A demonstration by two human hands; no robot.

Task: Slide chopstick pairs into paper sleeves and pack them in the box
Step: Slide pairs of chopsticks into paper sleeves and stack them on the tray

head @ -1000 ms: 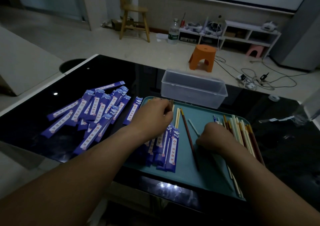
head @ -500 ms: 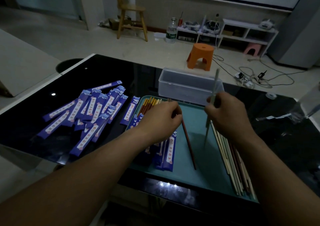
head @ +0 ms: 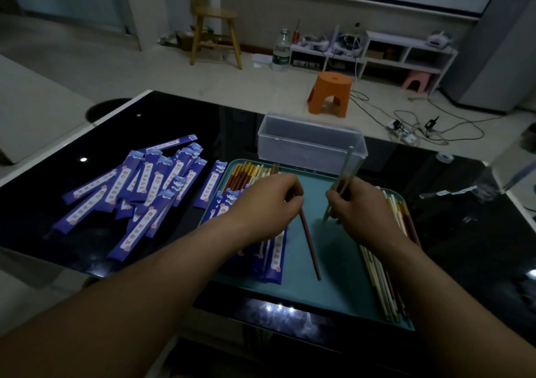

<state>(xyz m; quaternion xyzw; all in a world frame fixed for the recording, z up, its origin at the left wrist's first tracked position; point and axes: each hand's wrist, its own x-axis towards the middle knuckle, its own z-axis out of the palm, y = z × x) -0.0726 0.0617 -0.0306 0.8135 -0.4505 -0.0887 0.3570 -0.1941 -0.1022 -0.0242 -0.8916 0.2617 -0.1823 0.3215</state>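
Standing the pale chopsticks (head: 345,172) tip-down on the tray (head: 327,293) likely levels their ends; your right hand (head: 359,208) curls round them. Your left hand (head: 268,203) pinches the brown chopstick (head: 310,245) lying flat on the tray. The box (head: 310,143) sits just beyond, sleeves (head: 139,186) at left

Nothing is worn on the parts in view: the left forearm (head: 174,276) and right forearm (head: 420,290) are bare along their whole visible length, and the left grip (head: 261,206) and right grip (head: 362,209) are bare too.
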